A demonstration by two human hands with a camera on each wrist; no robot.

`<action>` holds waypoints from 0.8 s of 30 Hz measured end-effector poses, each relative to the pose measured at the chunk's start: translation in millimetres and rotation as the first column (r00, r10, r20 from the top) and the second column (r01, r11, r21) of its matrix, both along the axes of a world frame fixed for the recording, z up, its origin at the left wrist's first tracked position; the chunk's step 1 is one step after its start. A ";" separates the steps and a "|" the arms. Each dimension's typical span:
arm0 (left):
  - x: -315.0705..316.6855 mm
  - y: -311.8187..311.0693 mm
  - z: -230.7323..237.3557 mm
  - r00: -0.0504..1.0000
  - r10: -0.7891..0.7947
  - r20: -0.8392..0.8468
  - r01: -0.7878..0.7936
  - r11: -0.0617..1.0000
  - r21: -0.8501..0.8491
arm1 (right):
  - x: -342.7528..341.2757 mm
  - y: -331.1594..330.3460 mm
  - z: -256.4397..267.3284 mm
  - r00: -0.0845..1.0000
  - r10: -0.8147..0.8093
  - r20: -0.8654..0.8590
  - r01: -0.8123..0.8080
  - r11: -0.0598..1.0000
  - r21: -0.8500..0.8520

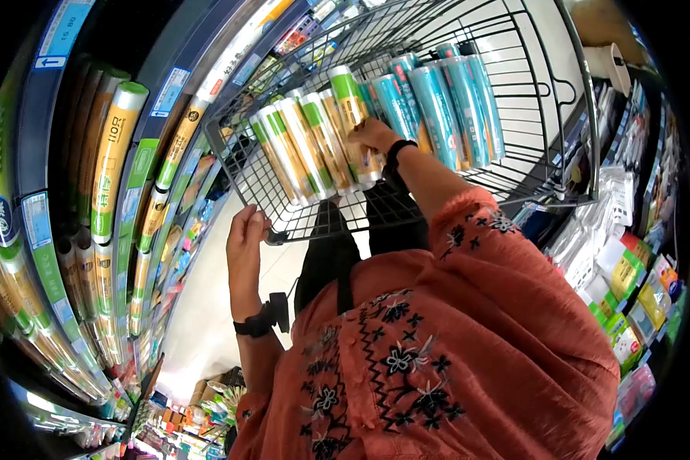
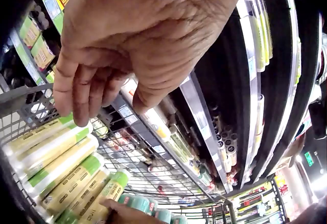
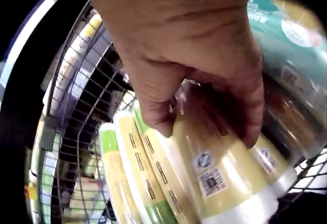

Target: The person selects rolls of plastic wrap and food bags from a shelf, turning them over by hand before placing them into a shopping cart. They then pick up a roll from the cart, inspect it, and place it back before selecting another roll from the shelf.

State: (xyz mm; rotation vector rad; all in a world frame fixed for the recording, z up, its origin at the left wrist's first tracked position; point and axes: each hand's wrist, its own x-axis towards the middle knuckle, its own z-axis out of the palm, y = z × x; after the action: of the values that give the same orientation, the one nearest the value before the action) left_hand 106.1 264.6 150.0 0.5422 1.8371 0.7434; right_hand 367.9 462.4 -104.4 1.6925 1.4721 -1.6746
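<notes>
My right hand (image 1: 373, 136) grips a plastic-wrapped yellow-and-green roll (image 1: 348, 93) that stands in the wire shopping cart (image 1: 532, 92). Seen from the right wrist, thumb and fingers close round the upper part of this roll (image 3: 217, 155), and a printed square code faces up below them. Several similar rolls (image 1: 293, 142) lean side by side to its left. On its other side stand several teal wrapped packs (image 1: 437, 107). My left hand (image 1: 245, 238) is beside the cart's near left corner, its fingers loosely bent with nothing in them.
Along the left, a shelf (image 1: 34, 230) carries more yellow-and-green rolls (image 1: 116, 157) behind blue price tags (image 1: 172, 90). Hanging packets (image 1: 625, 268) line the right side. A pale floor (image 1: 215, 284) shows between the cart and the left shelf.
</notes>
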 end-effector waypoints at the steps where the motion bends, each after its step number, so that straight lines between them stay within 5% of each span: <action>1: -1.5 0.5 -2.9 1.000 0.002 0.009 -0.002 1.000 0.010 | 1.3 8.2 25.4 0.990 -0.114 -0.079 0.104 0.986 -0.128; 3: -6.9 2.1 -12.6 1.000 0.005 0.031 -0.006 1.000 0.030 | 8.5 14.2 49.3 0.953 -0.074 -0.295 0.040 0.992 -0.119; 6: -10.8 13.7 -11.5 0.998 -0.052 0.039 0.049 0.996 0.080 | 8.8 9.7 77.4 0.885 -0.376 -0.273 0.267 0.892 -0.364; 14: -20.3 60.0 22.8 0.993 -0.122 0.003 0.118 0.966 0.231 | 13.6 -14.9 203.3 0.682 -0.489 -0.545 0.256 0.857 -0.448; 18: -22.9 76.3 36.6 0.987 -0.149 0.060 0.123 0.941 0.315 | 9.8 -29.6 266.5 0.699 -0.390 -0.599 0.220 0.915 -0.339; 24: -22.8 88.1 56.9 0.974 -0.085 0.212 -0.007 0.917 0.400 | 0.9 -42.1 275.3 0.727 -0.177 -0.663 0.064 0.979 -0.192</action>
State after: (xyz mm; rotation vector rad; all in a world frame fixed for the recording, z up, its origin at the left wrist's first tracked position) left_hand 83.3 352.7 206.9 0.7225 1.4631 1.1168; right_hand 368.7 420.3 170.9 1.1408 1.4571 -2.5949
